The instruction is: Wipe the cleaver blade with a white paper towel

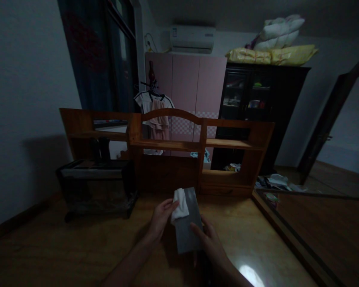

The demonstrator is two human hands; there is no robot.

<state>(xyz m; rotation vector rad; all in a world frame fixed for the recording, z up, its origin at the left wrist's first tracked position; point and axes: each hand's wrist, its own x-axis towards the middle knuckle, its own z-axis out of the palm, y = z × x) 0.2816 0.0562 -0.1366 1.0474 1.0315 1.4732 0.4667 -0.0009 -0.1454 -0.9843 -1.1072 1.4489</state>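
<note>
At lower centre, the right hand (211, 239) grips a grey slab (186, 235) by its right edge; the left hand (160, 218) pinches a cloth (181, 204) against its upper left. Behind, mid-frame, stands a shelf (167, 145); beyond, upper centre, a wardrobe (185, 81).

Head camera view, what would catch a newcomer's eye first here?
Probably the flat, grey, rectangular plate at lower centre, held by the right hand, while the left hand holds a folded white cloth against its upper part. Just beyond stands a brown wooden shelf unit with an arched top, and behind that, the tall pale pink wardrobe stands out below a white wall-mounted air conditioner.
</note>
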